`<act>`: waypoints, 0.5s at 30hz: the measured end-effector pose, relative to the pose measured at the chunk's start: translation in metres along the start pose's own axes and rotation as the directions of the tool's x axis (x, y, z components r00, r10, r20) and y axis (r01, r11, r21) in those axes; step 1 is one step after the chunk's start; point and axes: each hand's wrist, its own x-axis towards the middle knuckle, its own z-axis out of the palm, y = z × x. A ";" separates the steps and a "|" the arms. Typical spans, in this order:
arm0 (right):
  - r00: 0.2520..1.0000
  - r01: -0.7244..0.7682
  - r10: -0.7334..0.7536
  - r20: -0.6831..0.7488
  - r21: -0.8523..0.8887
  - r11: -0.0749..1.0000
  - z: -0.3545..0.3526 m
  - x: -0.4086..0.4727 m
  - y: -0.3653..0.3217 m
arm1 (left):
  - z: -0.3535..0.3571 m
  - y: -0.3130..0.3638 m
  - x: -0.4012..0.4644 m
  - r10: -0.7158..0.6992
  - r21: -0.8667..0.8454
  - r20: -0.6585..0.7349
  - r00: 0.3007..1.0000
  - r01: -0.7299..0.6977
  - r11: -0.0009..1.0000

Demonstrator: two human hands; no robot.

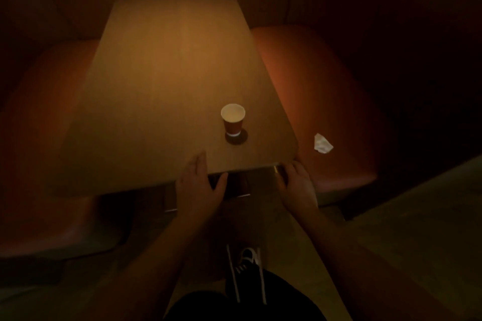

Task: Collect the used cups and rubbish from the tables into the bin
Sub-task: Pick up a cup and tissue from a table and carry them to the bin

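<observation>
A small red paper cup with a white inside stands upright on the wooden table, near its front right corner. A crumpled white napkin lies on the orange seat to the right of the table. My left hand reaches over the table's front edge, fingers spread, empty, just below the cup. My right hand hovers at the table's front right corner, fingers loosely apart, holding nothing. The light is dim.
A second orange seat runs along the table's left side. A dark booth back closes off the far end. The table's metal base shows under the front edge. My shoe is on the pale floor below.
</observation>
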 end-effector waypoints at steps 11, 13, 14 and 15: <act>0.998 -0.067 0.068 0.012 -0.079 0.995 -0.010 0.122 0.007 | 0.023 0.059 0.157 0.113 -0.088 0.053 0.992 -0.108 0.990; 0.992 -0.129 0.129 0.008 -0.046 0.991 -0.009 0.132 0.009 | 0.031 0.063 0.171 0.122 -0.078 0.104 0.987 -0.114 0.990; 0.989 -0.149 0.150 0.011 -0.041 0.988 -0.008 0.135 0.010 | 0.036 0.063 0.177 0.131 -0.070 0.131 0.983 -0.122 0.990; 0.987 -0.157 0.158 0.008 -0.044 0.987 -0.008 0.139 0.010 | 0.040 0.063 0.182 0.144 -0.061 0.155 0.977 -0.136 0.989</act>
